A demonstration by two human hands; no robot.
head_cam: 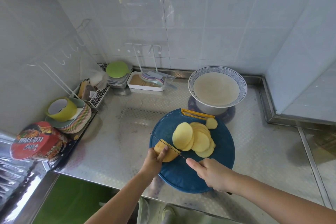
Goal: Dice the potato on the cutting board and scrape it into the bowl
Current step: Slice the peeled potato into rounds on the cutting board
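Nearest, the right hand (209,174) wraps its fingers round the knife (180,154) handle while the left hand (154,158) curls over the potato end (169,156) at the cutting board's (181,176) left edge, stopping it rolling; slices (197,141) fan mid-board, the bowl (217,87) waiting behind by the bench's (127,142) back edge.

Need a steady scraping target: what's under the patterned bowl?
The bowl sits on a metal pot standing on a purplish mat. The bowl covers the pot's inside.
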